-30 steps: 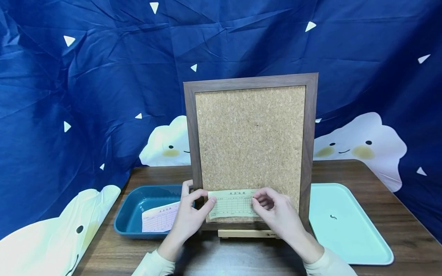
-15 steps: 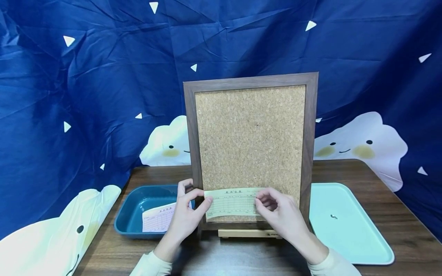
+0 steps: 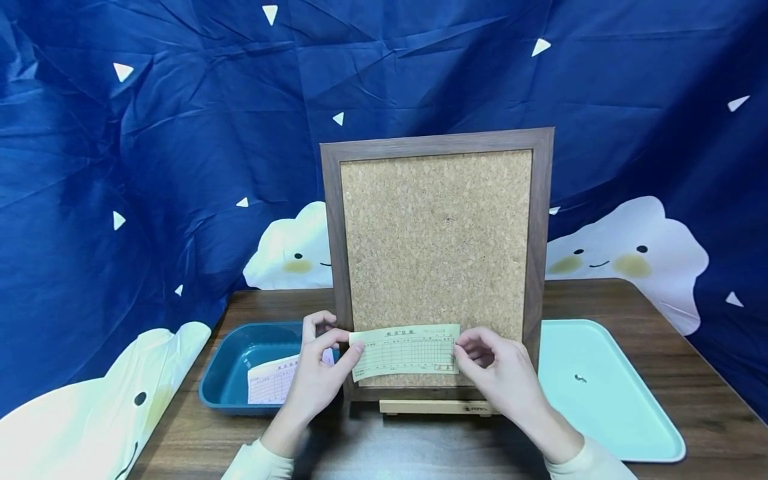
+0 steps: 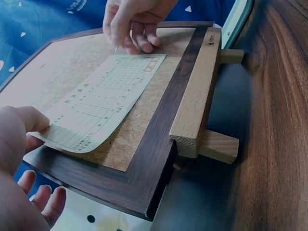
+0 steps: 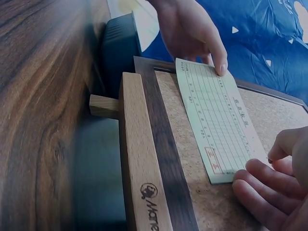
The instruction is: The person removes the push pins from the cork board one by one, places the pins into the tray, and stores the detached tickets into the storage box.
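Note:
A pale green printed receipt slip [image 3: 405,350] lies across the lower part of a framed corkboard [image 3: 438,240], its lower left edge bowed away from the cork. My left hand [image 3: 318,367] pinches the slip's left end between thumb and index finger. At the right end is my right hand [image 3: 504,373], thumb and index finger pinched together on a small pin [image 5: 270,161], mostly hidden by the fingertips. In the right wrist view its other fingers lie at the slip's corner. A tiny shiny tip shows at those fingertips in the left wrist view.
The board stands on a light wooden easel ledge [image 3: 435,407]. To the left, a blue tray [image 3: 210,380] holds a pink printed slip [image 3: 273,381]. A mint tray [image 3: 606,413] with small dark metal pieces [image 3: 580,379] sits on the right. A blue curtain hangs behind.
The green slip has shifted left with my left hand, uncovering its right end and red box. My right hand has moved slightly right, to the slip's right edge.

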Tool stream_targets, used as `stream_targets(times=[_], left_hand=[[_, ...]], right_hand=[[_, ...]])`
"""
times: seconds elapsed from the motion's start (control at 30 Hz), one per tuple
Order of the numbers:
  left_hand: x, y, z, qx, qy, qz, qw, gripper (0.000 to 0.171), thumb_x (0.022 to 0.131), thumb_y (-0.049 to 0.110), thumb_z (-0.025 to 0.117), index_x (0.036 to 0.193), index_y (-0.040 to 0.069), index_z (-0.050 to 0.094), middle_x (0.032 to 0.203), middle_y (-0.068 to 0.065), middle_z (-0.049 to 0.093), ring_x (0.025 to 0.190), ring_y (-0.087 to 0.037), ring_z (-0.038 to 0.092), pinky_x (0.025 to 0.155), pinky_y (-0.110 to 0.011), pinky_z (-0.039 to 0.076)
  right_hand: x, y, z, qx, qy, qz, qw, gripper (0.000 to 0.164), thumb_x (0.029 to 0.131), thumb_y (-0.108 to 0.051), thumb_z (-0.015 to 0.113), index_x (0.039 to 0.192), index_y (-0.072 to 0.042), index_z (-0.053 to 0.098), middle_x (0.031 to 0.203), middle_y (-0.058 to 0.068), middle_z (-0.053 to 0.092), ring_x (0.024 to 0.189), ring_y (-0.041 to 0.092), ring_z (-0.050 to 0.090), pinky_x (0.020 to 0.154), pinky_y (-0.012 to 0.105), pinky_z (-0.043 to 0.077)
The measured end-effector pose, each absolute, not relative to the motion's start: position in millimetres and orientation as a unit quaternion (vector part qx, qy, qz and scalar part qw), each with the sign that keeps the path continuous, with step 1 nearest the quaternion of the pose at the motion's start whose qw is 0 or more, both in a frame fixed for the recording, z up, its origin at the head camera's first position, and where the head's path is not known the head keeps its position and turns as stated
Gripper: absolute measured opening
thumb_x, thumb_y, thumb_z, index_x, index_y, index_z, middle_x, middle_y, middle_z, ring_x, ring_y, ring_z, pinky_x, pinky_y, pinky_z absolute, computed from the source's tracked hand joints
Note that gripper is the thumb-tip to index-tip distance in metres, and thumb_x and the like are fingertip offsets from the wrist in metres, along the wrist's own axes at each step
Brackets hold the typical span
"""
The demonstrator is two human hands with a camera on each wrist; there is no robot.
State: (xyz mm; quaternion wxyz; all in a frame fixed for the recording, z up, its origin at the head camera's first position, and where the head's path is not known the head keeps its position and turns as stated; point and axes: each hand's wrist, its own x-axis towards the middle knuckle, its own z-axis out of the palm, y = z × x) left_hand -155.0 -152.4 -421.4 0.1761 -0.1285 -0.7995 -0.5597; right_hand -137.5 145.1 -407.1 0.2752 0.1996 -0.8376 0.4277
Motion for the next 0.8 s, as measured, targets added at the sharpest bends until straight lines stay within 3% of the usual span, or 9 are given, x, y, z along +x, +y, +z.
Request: stream_targets(times=[0.3, 0.6, 0.8], left_hand=[[-154, -158, -422, -0.141, -0.793, -0.56, 0.193, 0.009, 0.093, 0.006, 0.081, 0.089, 0.014, 0.078, 0.125, -0.008, 0.048, 0.109, -0.014, 0.048, 0.081, -0.027, 0.047], [-153, -165, -422, -0.168, -0.778, -0.572, 0.197, 0.013, 0.094, 0.001, 0.079, 0.087, 0.011, 0.075, 0.112, -0.007, 0.049, 0.077, -0.02, 0.051, 0.063, -0.02, 0.045], [-152, -169, -420, -0.157, -0.784, -0.573, 0.182, 0.011, 0.095, 0.003, 0.079, 0.089, 0.01, 0.074, 0.109, -0.006, 0.052, 0.071, -0.009, 0.051, 0.063, -0.021, 0.045]], right_hand=[[-138, 154, -408, 0.214, -0.828, 0.432, 0.286, 0.027, 0.081, 0.011, 0.082, 0.091, -0.013, 0.075, 0.078, -0.006, 0.076, 0.07, -0.007, 0.063, 0.062, 0.012, 0.054], [-134, 167, -411, 0.203, -0.836, 0.425, 0.281, 0.027, 0.083, 0.01, 0.083, 0.091, -0.015, 0.075, 0.078, -0.007, 0.076, 0.07, -0.007, 0.062, 0.062, 0.012, 0.052], [-134, 174, -412, 0.206, -0.834, 0.423, 0.288, 0.028, 0.081, 0.011, 0.083, 0.09, -0.014, 0.075, 0.077, -0.006, 0.076, 0.068, -0.007, 0.063, 0.061, 0.011, 0.052]])
